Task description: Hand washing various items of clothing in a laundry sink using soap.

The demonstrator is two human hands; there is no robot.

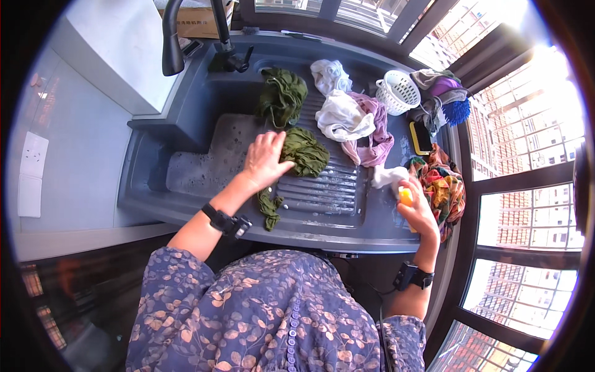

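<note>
My left hand (266, 158) reaches over the washboard sink, its fingers spread and touching the near edge of a bunched dark green cloth (307, 153). A strip of green cloth (269, 209) hangs down from it over the ribs. At the right rim, my right hand (419, 208) is closed on a small yellow-orange bar (405, 196), which looks like soap. Just beyond those fingers lies a white cloth, perhaps a sock (385, 178). A second dark green garment (283, 96) sits further back at the basin's edge.
White garments (344, 118) and a pink one (377, 136) lie on the ribbed board. Along the right ledge are a white basket (397, 92), grey and purple cloths (443, 87), a blue brush-like item (457, 111), a yellow-edged dark tray (421, 137) and a patterned cloth (443, 186). A black faucet (173, 53) overhangs the basin.
</note>
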